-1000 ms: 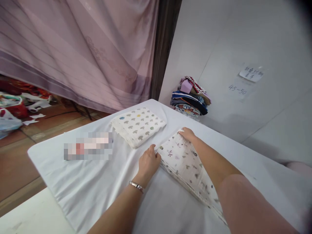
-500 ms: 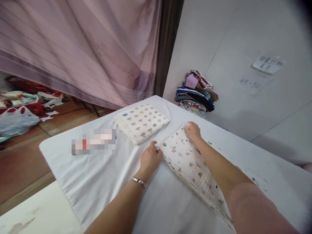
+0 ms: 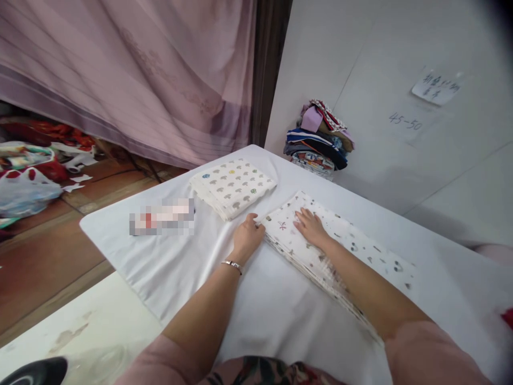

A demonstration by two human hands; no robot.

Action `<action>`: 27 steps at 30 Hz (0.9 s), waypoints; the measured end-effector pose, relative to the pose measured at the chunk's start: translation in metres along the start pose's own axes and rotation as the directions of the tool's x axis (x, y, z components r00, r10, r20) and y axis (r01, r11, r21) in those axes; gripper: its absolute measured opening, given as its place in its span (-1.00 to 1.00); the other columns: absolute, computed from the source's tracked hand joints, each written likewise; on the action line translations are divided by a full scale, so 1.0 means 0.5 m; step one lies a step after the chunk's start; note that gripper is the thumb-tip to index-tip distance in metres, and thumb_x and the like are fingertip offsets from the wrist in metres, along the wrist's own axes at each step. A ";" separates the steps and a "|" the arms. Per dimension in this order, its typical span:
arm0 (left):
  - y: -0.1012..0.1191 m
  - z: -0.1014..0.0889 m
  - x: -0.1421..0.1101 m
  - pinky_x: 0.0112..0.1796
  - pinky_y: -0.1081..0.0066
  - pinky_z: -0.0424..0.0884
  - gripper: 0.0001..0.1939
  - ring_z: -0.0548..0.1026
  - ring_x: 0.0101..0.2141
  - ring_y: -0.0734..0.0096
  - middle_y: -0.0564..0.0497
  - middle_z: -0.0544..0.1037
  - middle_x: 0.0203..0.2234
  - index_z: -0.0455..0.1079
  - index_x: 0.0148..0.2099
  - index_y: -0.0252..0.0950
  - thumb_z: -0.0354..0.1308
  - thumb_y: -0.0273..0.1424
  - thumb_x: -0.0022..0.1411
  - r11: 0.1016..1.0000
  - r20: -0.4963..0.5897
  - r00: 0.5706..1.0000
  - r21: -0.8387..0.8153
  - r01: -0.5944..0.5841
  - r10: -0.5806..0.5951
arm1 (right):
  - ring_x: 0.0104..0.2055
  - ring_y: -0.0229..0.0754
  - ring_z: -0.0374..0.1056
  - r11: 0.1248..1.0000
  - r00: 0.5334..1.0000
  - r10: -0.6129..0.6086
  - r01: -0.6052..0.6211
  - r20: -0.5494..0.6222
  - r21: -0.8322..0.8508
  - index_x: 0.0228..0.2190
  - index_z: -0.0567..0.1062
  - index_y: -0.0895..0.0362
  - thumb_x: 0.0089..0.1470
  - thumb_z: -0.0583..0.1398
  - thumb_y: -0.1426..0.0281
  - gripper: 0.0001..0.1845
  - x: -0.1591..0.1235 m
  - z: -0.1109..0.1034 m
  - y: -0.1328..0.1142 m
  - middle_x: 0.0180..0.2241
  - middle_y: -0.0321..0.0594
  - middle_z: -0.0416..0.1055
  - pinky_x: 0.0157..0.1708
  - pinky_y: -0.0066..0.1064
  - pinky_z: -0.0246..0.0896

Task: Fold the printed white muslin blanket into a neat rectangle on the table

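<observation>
A white muslin cloth [image 3: 289,243] with small printed figures lies folded in a long layered strip on the table, running from the middle toward the lower right. My left hand [image 3: 247,238] is at its near-left corner, thumb and fingers closed on the edge. On top of the cloth rests my right hand [image 3: 311,227], fingers spread flat, holding nothing. Behind my left hand lies a second folded cloth [image 3: 236,187], white with grey mushrooms and a few coloured ones. My right forearm hides part of the long cloth.
A white sheet [image 3: 192,262] with wrinkles covers the table. A blurred-out object [image 3: 162,216] lies at its left. Beyond the far edge, a stack of folded clothes [image 3: 318,139] stands against the wall. Plastic bags [image 3: 28,192] sit on the floor under a pink curtain [image 3: 168,69].
My right hand has left the cloth's far corner and come nearer, now flat on top. The cloth's far side lies spread out flatter. My left hand keeps its corner. The view has shifted slightly.
</observation>
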State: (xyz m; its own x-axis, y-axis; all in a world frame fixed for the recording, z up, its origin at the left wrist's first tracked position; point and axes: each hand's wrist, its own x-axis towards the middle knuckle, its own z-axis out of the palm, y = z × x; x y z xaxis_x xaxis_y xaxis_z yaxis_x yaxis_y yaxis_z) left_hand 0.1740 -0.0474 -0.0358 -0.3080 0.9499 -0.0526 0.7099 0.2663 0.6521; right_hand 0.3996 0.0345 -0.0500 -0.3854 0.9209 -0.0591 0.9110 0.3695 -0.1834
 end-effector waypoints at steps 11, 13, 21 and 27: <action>-0.003 0.008 -0.001 -0.31 0.37 0.31 -0.62 0.49 -0.24 0.25 -0.05 0.54 -0.23 0.26 0.03 -0.23 -0.07 -0.34 0.15 0.996 -0.030 0.997 0.058 -0.066 0.068 | 0.30 -0.07 -0.23 0.990 0.991 0.133 -0.134 -0.022 -0.035 0.17 0.14 -0.05 0.22 -0.16 0.14 -0.48 -0.450 0.028 0.092 0.26 -0.28 -0.11 0.21 -0.01 -0.24; -0.001 0.010 -0.003 -0.30 0.35 0.32 -0.64 0.48 -0.22 0.23 -0.06 0.54 -0.22 0.28 0.00 -0.23 -0.08 -0.35 0.16 0.992 -0.044 0.995 0.099 -0.081 0.086 | 0.28 -0.05 -0.18 0.979 0.978 0.197 -0.200 -0.062 -0.049 0.15 0.18 -0.05 0.21 -0.14 0.16 -0.49 -0.523 0.036 0.132 0.25 -0.26 -0.06 0.19 0.02 -0.19; -0.002 0.024 -0.019 -0.24 0.31 0.35 -0.67 0.41 -0.12 0.21 -0.08 0.45 -0.11 0.34 -0.04 -0.24 -0.11 -0.40 0.18 0.960 -0.134 0.964 0.194 -0.200 0.228 | 0.26 0.01 -0.08 0.923 0.888 0.383 -0.355 -0.254 0.150 0.06 0.32 0.09 0.16 -0.06 0.13 -0.48 -0.709 0.064 0.223 0.21 -0.14 0.06 0.15 0.00 0.00; -0.004 0.018 -0.029 -0.10 0.22 0.28 -0.69 0.29 -0.03 0.15 -0.08 0.40 -0.02 0.41 -0.07 -0.22 -0.09 -0.43 0.22 0.872 -0.159 0.884 0.310 -0.378 0.439 | 0.20 0.03 0.06 0.962 0.852 0.263 -0.196 -0.453 0.190 -0.12 0.47 0.12 0.14 0.01 0.19 -0.59 -0.679 0.052 0.161 0.07 -0.09 0.28 0.12 0.00 0.07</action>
State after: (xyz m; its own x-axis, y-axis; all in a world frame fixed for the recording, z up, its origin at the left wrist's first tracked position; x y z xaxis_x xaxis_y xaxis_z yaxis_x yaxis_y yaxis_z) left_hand 0.1829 -0.0601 -0.0432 -0.0608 0.9310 0.3600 0.9321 -0.0761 0.3542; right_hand 0.6001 -0.2518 -0.0704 -0.0218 0.9380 0.3460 0.9238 0.1512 -0.3517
